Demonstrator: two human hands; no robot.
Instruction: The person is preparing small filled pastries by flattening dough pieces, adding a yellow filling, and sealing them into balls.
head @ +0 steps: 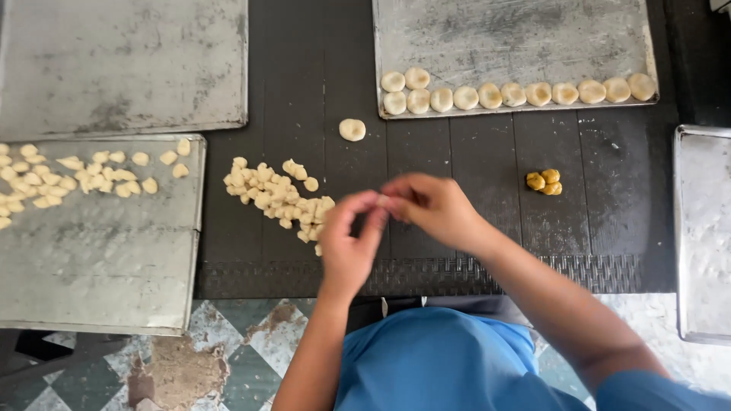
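Left hand (349, 247) and right hand (435, 209) meet fingertip to fingertip, probably pinching small pale dough piece (386, 200), blurred; press evenly above black ribbed mat (487, 152).

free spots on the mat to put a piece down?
Bare dark mat between the single dough disc and yellow filling balls, below the tray of shaped rounds. Crowded: loose dough pieces beside the left hand; right hand meets it.

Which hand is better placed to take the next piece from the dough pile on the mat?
Left. The left hand is right beside the dough pile; the right hand sits farther away, toward the yellow balls.
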